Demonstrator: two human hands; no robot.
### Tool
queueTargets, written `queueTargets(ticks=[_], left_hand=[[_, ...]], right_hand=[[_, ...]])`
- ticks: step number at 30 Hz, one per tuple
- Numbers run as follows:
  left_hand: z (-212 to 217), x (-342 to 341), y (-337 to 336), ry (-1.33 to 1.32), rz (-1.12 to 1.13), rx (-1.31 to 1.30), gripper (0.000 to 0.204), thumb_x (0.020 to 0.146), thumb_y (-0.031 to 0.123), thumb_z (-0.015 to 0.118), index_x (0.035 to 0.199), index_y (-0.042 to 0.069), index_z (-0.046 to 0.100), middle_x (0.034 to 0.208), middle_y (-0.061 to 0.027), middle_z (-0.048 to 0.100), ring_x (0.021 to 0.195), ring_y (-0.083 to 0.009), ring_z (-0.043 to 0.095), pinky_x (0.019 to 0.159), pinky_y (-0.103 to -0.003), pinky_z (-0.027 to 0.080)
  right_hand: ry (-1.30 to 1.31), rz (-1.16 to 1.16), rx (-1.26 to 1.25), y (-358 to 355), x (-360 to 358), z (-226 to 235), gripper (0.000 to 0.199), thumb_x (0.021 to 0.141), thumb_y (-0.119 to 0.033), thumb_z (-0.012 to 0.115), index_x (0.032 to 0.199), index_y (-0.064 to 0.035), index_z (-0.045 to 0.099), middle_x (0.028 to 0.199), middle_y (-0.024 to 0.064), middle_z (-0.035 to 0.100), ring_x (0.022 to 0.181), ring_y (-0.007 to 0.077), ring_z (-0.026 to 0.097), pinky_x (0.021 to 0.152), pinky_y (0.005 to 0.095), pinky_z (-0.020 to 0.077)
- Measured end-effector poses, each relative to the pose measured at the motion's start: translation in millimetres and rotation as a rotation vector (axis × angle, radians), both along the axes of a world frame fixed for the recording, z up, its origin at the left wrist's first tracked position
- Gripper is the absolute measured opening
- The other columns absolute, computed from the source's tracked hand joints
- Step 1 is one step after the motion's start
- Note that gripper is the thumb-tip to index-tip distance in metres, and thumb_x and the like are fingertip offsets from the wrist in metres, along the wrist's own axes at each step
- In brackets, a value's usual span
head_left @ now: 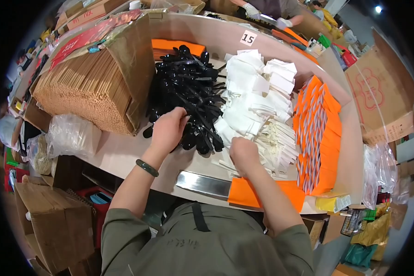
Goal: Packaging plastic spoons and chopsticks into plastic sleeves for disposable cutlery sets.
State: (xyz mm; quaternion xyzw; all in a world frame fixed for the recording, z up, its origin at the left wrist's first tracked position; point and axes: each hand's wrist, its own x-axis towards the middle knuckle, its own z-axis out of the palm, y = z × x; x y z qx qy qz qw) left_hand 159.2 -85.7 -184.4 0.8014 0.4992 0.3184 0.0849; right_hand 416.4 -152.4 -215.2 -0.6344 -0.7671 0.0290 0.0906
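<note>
My left hand [167, 130], a dark bangle on its wrist, reaches into a heap of black plastic spoons [188, 83]. Its thumb and fingers are pinched together on a spoon there. My right hand [244, 156] is closed like a fist at the near edge of the white folded napkins [248, 110]; what its fingers hold is hidden. Beside it lie many thin white paper strips or sleeves [278, 145]. Under my right forearm, an orange packet [280, 193] rests next to a shiny metal plate [203, 184] at the table's front edge.
Wooden chopsticks [85, 92] fill an opened cardboard box at the left. Overlapping orange packets [319, 133] form rows at the right. A low rim [280, 48] borders the table's far side. Clear plastic bags [73, 133] sit front left. Beyond the rim, another person's gloved hands [252, 11] work.
</note>
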Motion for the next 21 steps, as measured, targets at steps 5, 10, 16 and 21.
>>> queueTargets(ticks=[5, 10, 16, 21], left_hand=[[-6, -29, -42, -0.516, 0.176, -0.101, 0.013, 0.095, 0.010, 0.066, 0.101, 0.002, 0.059, 0.087, -0.0062, 0.063, 0.076, -0.0144, 0.059, 0.071, -0.027, 0.048], [-31, -31, -86, -0.808, 0.217, -0.180, 0.014, 0.096, 0.011, 0.065, 0.104, 0.001, 0.061, 0.082, -0.0039, 0.061, 0.076, -0.0116, 0.057, 0.072, -0.027, 0.049], [-26, -20, -131, -0.570, 0.067, -0.376, 0.013, 0.095, 0.008, 0.065, 0.104, 0.000, 0.063, 0.092, -0.0074, 0.063, 0.081, -0.0155, 0.060, 0.075, -0.028, 0.049], [-27, -3, -126, -0.402, -0.101, -0.278, 0.019, 0.084, 0.003, 0.072, 0.102, 0.005, 0.067, 0.092, -0.0094, 0.066, 0.081, -0.0268, 0.065, 0.075, -0.035, 0.052]], right_hand=[[0.417, -0.170, -0.191, -27, 1, 37, 0.011, 0.081, -0.010, 0.064, 0.078, -0.0003, 0.063, 0.073, 0.0154, 0.067, 0.073, 0.0345, 0.066, 0.066, 0.0428, 0.0522], [0.337, 0.388, -0.307, -78, -30, 33, 0.009, 0.086, -0.012, 0.063, 0.084, -0.0032, 0.063, 0.082, 0.0135, 0.062, 0.081, 0.0346, 0.063, 0.069, 0.0438, 0.0511], [0.480, 0.259, -0.354, -87, -37, 36, 0.010, 0.086, -0.015, 0.067, 0.085, -0.0057, 0.062, 0.090, 0.0130, 0.062, 0.086, 0.0341, 0.062, 0.073, 0.0430, 0.0510], [0.389, 0.258, -0.115, -91, -40, 28, 0.012, 0.086, -0.013, 0.066, 0.094, -0.0049, 0.065, 0.090, 0.0115, 0.063, 0.086, 0.0332, 0.063, 0.071, 0.0439, 0.0513]])
